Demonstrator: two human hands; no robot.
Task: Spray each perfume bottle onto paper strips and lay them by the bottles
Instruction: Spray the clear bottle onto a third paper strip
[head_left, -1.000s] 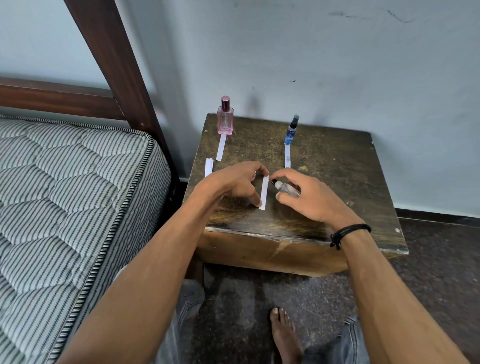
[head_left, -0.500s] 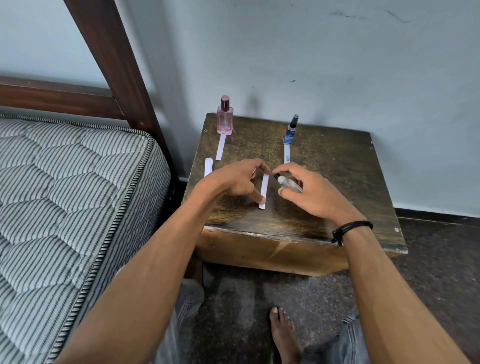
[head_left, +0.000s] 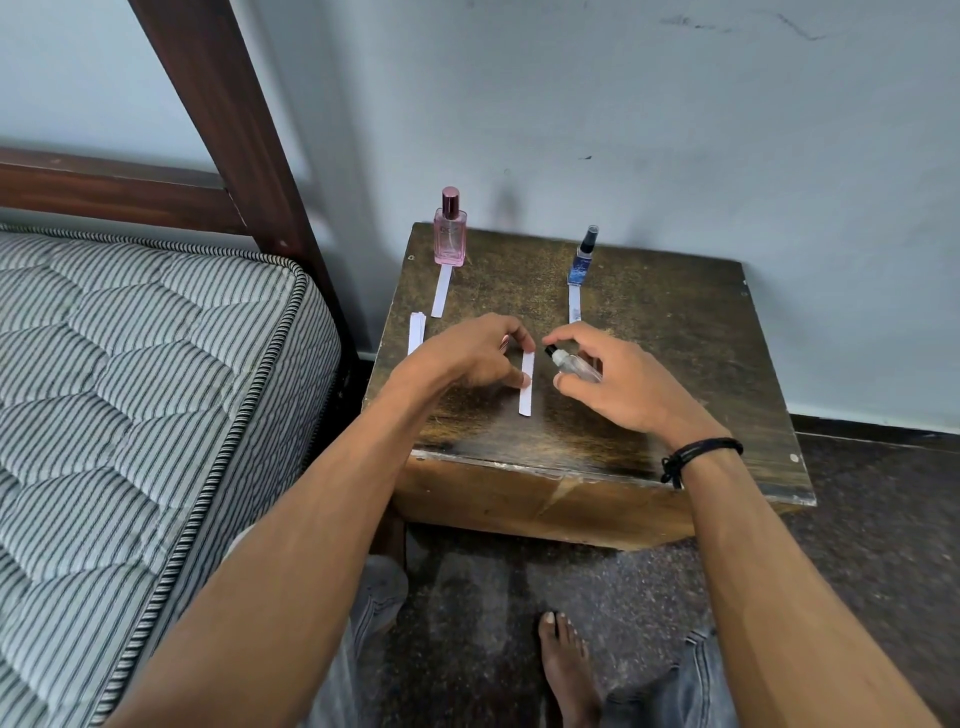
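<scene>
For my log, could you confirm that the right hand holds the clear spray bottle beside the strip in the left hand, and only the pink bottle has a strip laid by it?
Not quite: the head view shows the blue bottle also has a laid strip before it, like the pink bottle. The right hand does hold the clear spray bottle beside the strip in the left hand.

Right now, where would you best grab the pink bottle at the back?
Probably take the pink bottle by its flat glass body, below the cap, pinching its left and right faces from the front: it stands upright, and the wall is close behind.
</scene>
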